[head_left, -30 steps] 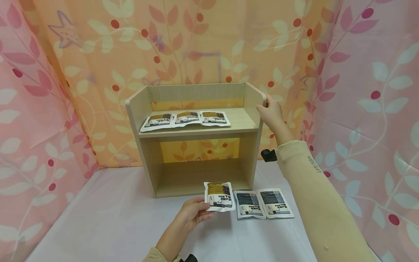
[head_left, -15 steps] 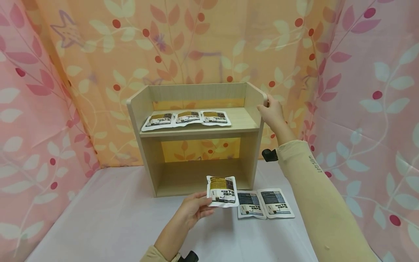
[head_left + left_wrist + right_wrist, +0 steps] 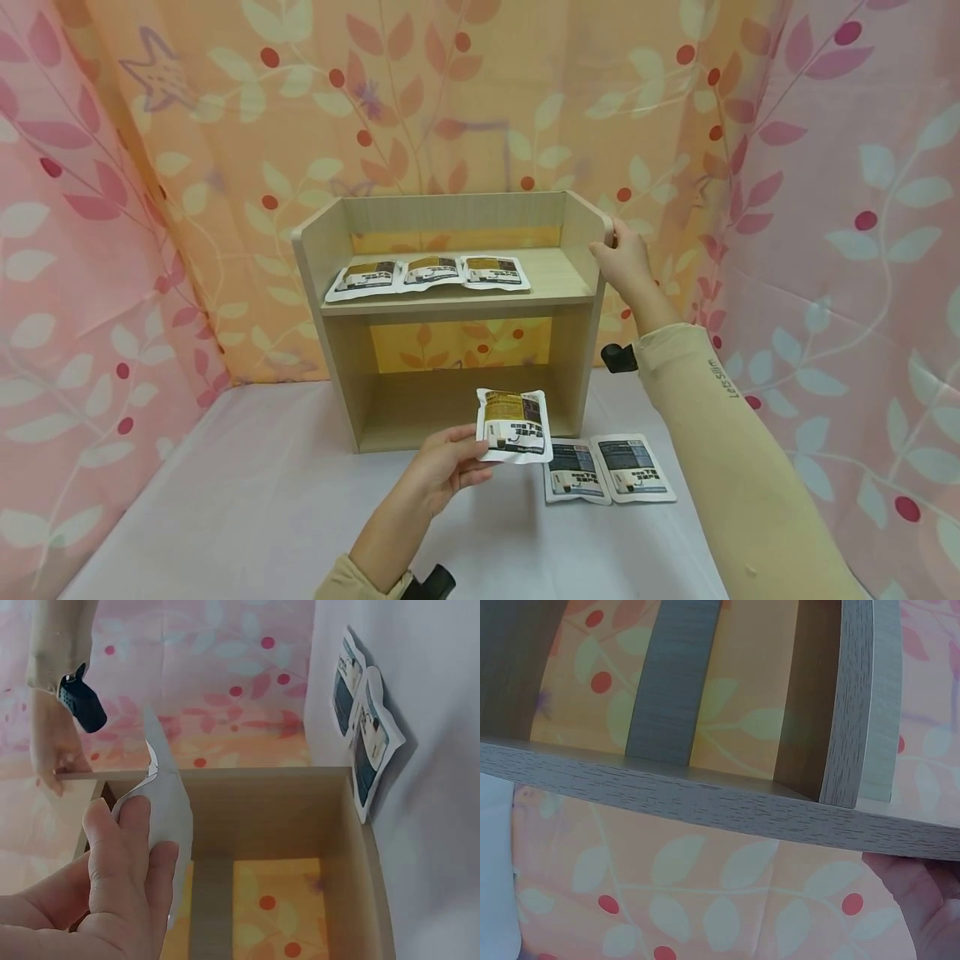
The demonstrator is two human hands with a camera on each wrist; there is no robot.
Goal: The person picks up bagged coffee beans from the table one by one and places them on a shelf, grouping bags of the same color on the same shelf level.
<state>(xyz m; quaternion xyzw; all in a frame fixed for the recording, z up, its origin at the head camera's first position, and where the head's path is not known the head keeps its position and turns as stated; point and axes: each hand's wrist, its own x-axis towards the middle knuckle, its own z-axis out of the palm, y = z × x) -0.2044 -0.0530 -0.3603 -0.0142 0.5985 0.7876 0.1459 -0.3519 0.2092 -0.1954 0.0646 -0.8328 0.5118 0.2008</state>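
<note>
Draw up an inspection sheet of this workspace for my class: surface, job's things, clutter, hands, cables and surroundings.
Surface: white table, pale all over.
Job's things: wooden shelf standing on the table; three yellow-brown packets in a row on its upper board; two blue packets lying side by side near its front right corner; one held packet, yellow-brown.
Clutter: nothing seen.
Hands: left hand pinches the held packet at its edge, above the table; right hand grips the shelf's right side near the top.
Cables: nothing seen.
Surroundings: floral curtains behind and on both sides; a black device at each wrist.
</note>
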